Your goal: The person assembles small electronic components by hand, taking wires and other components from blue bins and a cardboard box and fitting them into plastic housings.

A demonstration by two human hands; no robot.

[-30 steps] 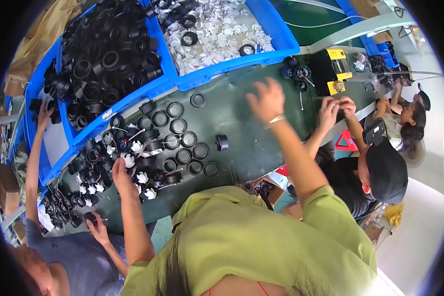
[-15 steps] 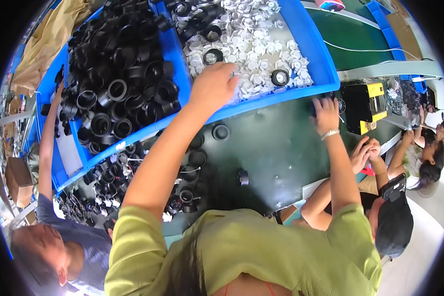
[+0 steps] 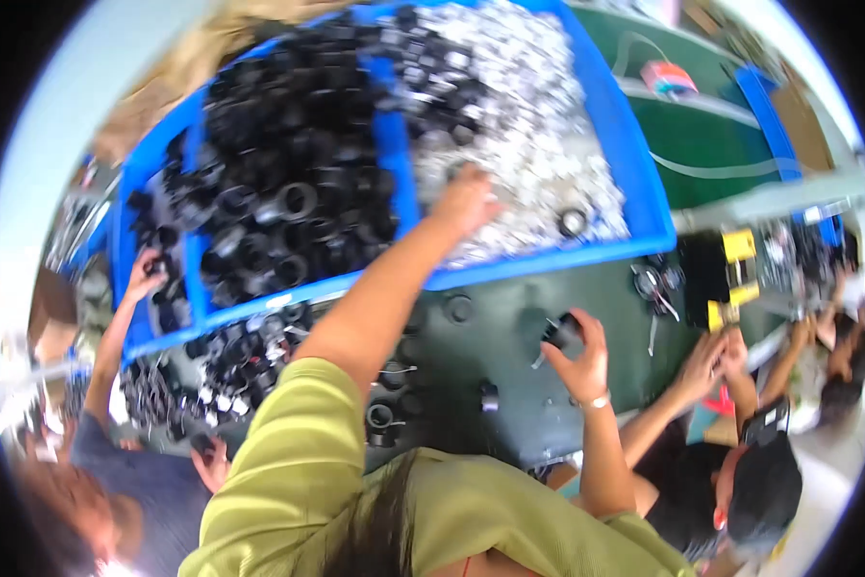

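My left hand reaches over the white plastic parts in the right compartment of a blue bin; a dark ring shows at its fingertips. Blur hides whether those fingers grip anything. My right hand is closed on a black ring-shaped part, thumb on one side and fingers on the other, and a thin pale wire end sticks out from it. Over the green table it hangs. Another black ring with a white centre lies among the white parts.
Black rings heap the bin's middle compartment. Wired rings cluster on the table below it, and several wired parts lie by a black and yellow device. Left, a co-worker's hand reaches into the bin; another co-worker's hands are at right.
My right hand has come back from the wired parts at the table's right, now with a black ring in it. My left hand stays over the white parts. The whole view has shifted.
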